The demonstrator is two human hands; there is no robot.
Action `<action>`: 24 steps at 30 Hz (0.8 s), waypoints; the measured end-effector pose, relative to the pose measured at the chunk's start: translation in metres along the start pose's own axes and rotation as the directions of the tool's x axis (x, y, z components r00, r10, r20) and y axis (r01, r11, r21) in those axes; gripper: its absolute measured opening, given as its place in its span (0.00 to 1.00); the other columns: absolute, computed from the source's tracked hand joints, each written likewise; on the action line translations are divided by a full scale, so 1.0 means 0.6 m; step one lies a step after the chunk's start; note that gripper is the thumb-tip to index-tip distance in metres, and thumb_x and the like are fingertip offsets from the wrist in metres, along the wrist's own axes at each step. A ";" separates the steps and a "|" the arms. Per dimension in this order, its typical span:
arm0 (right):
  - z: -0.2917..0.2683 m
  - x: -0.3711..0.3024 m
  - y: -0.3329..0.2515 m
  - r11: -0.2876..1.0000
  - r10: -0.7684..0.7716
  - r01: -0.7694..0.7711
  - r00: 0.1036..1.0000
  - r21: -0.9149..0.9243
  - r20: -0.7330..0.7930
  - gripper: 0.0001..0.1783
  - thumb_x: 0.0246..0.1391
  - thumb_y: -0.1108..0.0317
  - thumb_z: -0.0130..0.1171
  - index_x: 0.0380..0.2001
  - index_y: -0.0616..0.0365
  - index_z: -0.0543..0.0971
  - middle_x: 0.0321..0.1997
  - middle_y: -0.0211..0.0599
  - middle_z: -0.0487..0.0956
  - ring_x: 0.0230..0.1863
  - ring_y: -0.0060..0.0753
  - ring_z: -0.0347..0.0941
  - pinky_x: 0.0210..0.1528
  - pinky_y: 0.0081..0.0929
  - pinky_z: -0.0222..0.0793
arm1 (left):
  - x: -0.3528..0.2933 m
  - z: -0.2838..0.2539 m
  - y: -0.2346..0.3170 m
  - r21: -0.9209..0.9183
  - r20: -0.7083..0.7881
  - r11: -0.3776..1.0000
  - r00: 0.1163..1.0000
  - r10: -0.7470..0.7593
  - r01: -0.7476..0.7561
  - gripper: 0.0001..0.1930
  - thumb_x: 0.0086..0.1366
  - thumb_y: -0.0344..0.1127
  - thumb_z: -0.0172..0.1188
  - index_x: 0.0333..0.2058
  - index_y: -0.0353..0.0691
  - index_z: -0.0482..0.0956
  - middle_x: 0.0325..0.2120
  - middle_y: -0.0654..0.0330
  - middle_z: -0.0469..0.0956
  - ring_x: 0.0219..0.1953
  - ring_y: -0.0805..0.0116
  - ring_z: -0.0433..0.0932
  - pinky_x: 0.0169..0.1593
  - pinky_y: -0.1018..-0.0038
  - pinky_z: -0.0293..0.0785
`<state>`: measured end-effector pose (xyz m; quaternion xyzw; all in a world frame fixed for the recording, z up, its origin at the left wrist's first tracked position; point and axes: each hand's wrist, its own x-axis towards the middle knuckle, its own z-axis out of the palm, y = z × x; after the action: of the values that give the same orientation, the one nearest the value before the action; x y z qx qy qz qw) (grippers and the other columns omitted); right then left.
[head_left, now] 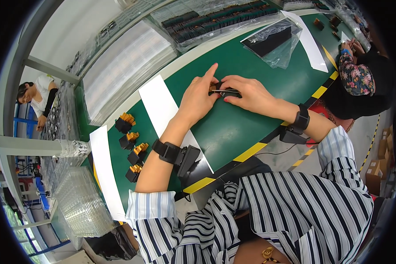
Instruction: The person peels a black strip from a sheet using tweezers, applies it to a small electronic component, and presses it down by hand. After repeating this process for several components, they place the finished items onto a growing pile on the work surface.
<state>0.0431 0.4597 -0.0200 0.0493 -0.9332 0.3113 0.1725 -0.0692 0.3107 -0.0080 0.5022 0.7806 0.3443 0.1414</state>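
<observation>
My left hand [197, 97] is over the green table with its index finger stretched out. Its thumb and other fingers are closed on a small dark part [214, 87] with a bit of orange, mostly hidden by the fingers. From the right, my right hand [253, 95] pinches a pair of dark tweezers [230, 93], whose thin pale tips reach the part. To the left of my left forearm stand several black-and-orange parts, among them one at the back [126, 122] and one in front [133, 173].
A white sheet [156, 97] lies under my left forearm, another [105, 167] along the left edge. Behind are stacked clear trays [125, 66] and rows of dark parts [220, 20]. A clear bag [277, 42] lies far right. One co-worker sits at right, another person stands at left.
</observation>
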 end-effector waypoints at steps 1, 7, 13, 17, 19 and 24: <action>0.001 0.004 0.005 1.000 -0.018 0.017 1.000 0.015 0.010 0.16 0.39 0.65 0.60 0.34 0.58 0.73 0.40 0.37 0.73 0.36 0.43 0.71 0.36 0.32 0.68 | -0.001 0.000 -0.002 -0.006 -0.005 1.000 1.000 -0.011 0.011 0.37 0.46 0.24 0.59 0.57 0.45 0.54 0.39 0.57 0.72 0.41 0.59 0.68 0.47 0.69 0.66; 0.001 0.010 0.015 0.980 -0.200 0.199 0.979 -0.014 -0.028 0.14 0.39 0.67 0.60 0.33 0.58 0.73 0.37 0.36 0.73 0.34 0.43 0.71 0.36 0.32 0.68 | -0.003 0.004 -0.002 -0.026 -0.060 0.999 0.998 0.024 -0.026 0.37 0.47 0.24 0.59 0.56 0.46 0.55 0.38 0.59 0.73 0.40 0.61 0.69 0.46 0.70 0.66; -0.011 -0.006 0.011 0.996 -0.079 0.077 0.996 -0.035 -0.050 0.10 0.40 0.69 0.59 0.29 0.58 0.71 0.29 0.35 0.72 0.29 0.42 0.71 0.30 0.32 0.67 | -0.002 0.004 -0.005 -0.079 -0.042 0.994 0.996 -0.074 0.070 0.37 0.47 0.24 0.59 0.56 0.46 0.54 0.36 0.61 0.74 0.36 0.64 0.70 0.44 0.72 0.68; -0.031 -0.016 0.017 0.994 -0.061 0.058 0.998 -0.095 -0.029 0.09 0.40 0.70 0.58 0.28 0.57 0.71 0.29 0.35 0.72 0.28 0.41 0.71 0.29 0.32 0.67 | -0.002 0.005 -0.005 -0.079 -0.044 0.994 0.996 -0.075 0.071 0.37 0.48 0.24 0.59 0.57 0.46 0.54 0.36 0.62 0.74 0.35 0.65 0.70 0.43 0.72 0.68; -0.044 -0.020 0.019 0.992 -0.049 0.045 0.998 -0.118 -0.028 0.09 0.40 0.71 0.58 0.27 0.57 0.70 0.29 0.35 0.72 0.28 0.41 0.71 0.28 0.33 0.66 | -0.001 0.005 -0.004 -0.057 -0.045 0.997 0.997 -0.064 0.061 0.37 0.48 0.24 0.59 0.57 0.46 0.53 0.36 0.62 0.74 0.35 0.65 0.70 0.43 0.72 0.68; -0.074 -0.021 0.013 0.998 0.010 -0.014 0.998 -0.064 -0.059 0.09 0.40 0.74 0.58 0.28 0.58 0.71 0.34 0.33 0.73 0.24 0.33 0.69 0.25 0.26 0.65 | -0.001 0.003 -0.002 -0.052 -0.042 0.997 0.997 -0.065 0.063 0.39 0.48 0.24 0.59 0.58 0.46 0.51 0.37 0.62 0.74 0.36 0.65 0.70 0.44 0.72 0.68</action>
<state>0.0662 0.4924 0.0045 0.0290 -0.9375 0.2836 0.1994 -0.0685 0.3107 -0.0102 0.4655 0.7902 0.3700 0.1481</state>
